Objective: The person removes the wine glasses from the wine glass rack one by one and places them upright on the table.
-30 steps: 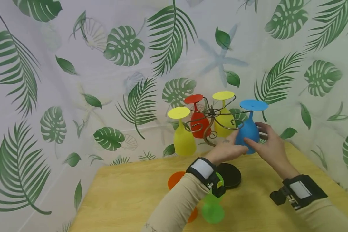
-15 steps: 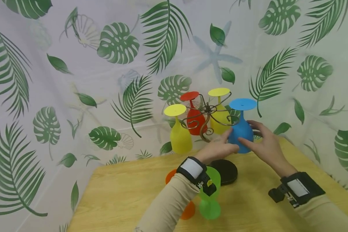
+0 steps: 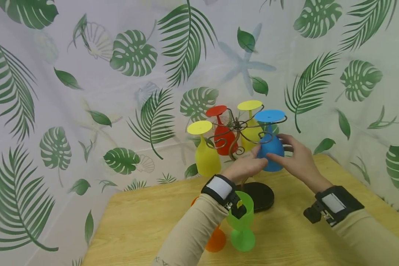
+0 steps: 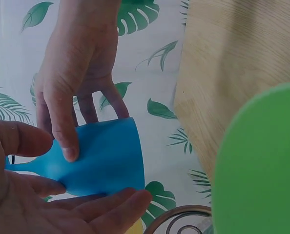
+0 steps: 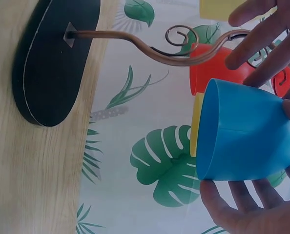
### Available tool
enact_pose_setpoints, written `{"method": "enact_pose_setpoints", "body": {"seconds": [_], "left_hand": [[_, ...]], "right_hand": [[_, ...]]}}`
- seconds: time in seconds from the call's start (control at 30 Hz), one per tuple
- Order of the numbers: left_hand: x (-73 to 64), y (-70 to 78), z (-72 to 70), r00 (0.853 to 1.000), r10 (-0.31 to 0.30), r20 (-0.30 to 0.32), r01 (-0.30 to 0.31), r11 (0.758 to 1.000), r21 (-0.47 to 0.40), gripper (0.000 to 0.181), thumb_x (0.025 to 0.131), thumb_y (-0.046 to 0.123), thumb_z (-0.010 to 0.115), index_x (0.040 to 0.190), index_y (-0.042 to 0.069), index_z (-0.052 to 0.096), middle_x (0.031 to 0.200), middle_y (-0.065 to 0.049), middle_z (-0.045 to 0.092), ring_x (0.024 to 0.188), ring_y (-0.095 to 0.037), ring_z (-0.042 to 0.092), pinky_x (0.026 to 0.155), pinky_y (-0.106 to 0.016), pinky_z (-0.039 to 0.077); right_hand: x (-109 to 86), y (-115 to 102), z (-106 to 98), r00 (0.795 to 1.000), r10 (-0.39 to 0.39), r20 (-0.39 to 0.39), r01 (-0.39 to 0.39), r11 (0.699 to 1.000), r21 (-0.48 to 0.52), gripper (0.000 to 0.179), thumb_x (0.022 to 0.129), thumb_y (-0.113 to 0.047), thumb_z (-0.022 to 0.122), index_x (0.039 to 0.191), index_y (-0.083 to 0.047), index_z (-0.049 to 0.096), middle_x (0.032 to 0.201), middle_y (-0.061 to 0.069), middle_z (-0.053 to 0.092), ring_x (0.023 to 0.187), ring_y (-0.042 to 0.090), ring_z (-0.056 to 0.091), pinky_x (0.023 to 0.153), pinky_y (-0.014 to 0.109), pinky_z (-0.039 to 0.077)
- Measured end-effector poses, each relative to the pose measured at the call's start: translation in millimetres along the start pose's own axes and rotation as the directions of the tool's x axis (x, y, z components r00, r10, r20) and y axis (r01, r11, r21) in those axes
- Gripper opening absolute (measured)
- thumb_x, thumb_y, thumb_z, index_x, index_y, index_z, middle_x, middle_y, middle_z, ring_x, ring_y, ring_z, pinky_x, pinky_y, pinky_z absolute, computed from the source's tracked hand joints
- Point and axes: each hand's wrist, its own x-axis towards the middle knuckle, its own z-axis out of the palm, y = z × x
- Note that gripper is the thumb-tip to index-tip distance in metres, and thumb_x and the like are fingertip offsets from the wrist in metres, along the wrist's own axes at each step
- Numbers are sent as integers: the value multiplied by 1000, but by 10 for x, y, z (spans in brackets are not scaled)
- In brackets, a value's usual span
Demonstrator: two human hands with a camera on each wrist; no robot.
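A blue plastic goblet (image 3: 272, 149) hangs upside down, its foot at an outer loop of the metal glass rack (image 3: 237, 125). My right hand (image 3: 300, 160) holds its bowl from the right, thumb across the front and fingers on the far side. From the left, my left hand (image 3: 244, 166) holds it too, its thumb in front and its fingers along the bowl in the left wrist view. Also hanging upside down on the rack are a red goblet (image 3: 224, 142), a front yellow goblet (image 3: 207, 160) and a rear yellow goblet (image 3: 251, 136).
A green goblet (image 3: 242, 240) stands upright on the wooden table (image 3: 136, 221), close below my left wrist. Next to it, an orange goblet (image 3: 216, 242) is partly hidden by my sleeve. Behind them sits the rack's round black base (image 3: 261, 195). A leaf-printed backdrop (image 3: 86, 74) surrounds the table.
Both hands have moved the blue goblet left, towards the rack's centre, and its foot now overlaps the outer loop. The head view has shifted slightly.
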Motion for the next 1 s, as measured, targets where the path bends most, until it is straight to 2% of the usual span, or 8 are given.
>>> {"method": "enact_pose_setpoints", "body": {"seconds": [0.1, 0.23, 0.3, 0.6, 0.7, 0.83, 0.93, 1.0], "left_hand": [[26, 32, 0, 999, -37, -25, 40, 995, 93, 67, 100, 33, 43, 156, 20, 8, 160, 1, 15, 141, -19, 18, 114, -46, 26], [81, 62, 8, 994, -92, -52, 100, 976, 193, 66, 100, 40, 40, 156, 21, 11, 159, 4, 15, 142, -16, 13, 116, -43, 22], [108, 67, 11, 994, -95, -59, 106, 970, 219, 65, 100, 41, 39, 156, 21, 13, 159, 3, 17, 142, -16, 14, 115, -42, 23], [212, 36, 61, 993, -80, -89, 99, 965, 242, 60, 101, 38, 38, 155, 19, 21, 157, 0, 25, 141, -19, 22, 112, -45, 29], [268, 60, 76, 992, -75, -99, 100, 955, 278, 59, 100, 38, 38, 155, 21, 22, 157, 1, 26, 139, -19, 26, 110, -43, 33], [343, 113, 88, 992, -79, -97, 106, 944, 313, 58, 101, 38, 37, 155, 26, 20, 157, 2, 25, 134, -19, 34, 100, -36, 40], [377, 128, 107, 992, -91, -88, 112, 951, 287, 58, 102, 35, 40, 155, 28, 18, 158, 4, 23, 133, -16, 34, 98, -35, 40], [379, 132, 120, 993, -89, -72, 104, 961, 255, 59, 102, 34, 42, 155, 29, 17, 158, 6, 22, 137, -13, 29, 105, -33, 36]], "right_hand": [[40, -10, -14, 1000, -17, 0, 17, 1000, -1, 72, 85, -31, 74, 141, 1, 43, 130, 32, 50, 110, 52, 51, 79, 67, 48], [88, -20, -13, 1000, -28, -3, 28, 1000, -9, 71, 84, -30, 75, 139, 2, 44, 129, 32, 51, 108, 52, 53, 78, 66, 49], [104, -17, -7, 1000, -17, -4, 17, 1000, -17, 71, 85, -31, 75, 139, 2, 44, 129, 32, 51, 108, 51, 53, 78, 66, 50], [117, 57, -7, 999, 37, -9, -37, 998, -55, 73, 85, -35, 73, 140, 1, 42, 128, 33, 51, 108, 51, 53, 80, 67, 48], [119, 84, -31, 999, 32, -23, -34, 998, -62, 72, 86, -34, 73, 141, 1, 42, 126, 33, 52, 107, 51, 54, 79, 67, 49], [115, 122, -85, 999, 32, -32, -34, 998, -49, 73, 87, -35, 71, 142, 2, 40, 127, 35, 51, 108, 53, 52, 79, 67, 48], [81, 153, -126, 998, 55, -27, -56, 998, -35, 75, 88, -37, 70, 144, 2, 38, 129, 36, 48, 110, 54, 50, 80, 69, 47], [56, 172, -151, 997, 71, -32, -73, 997, -35, 76, 87, -38, 70, 144, 0, 37, 130, 35, 48, 112, 53, 49, 81, 69, 46]]}}
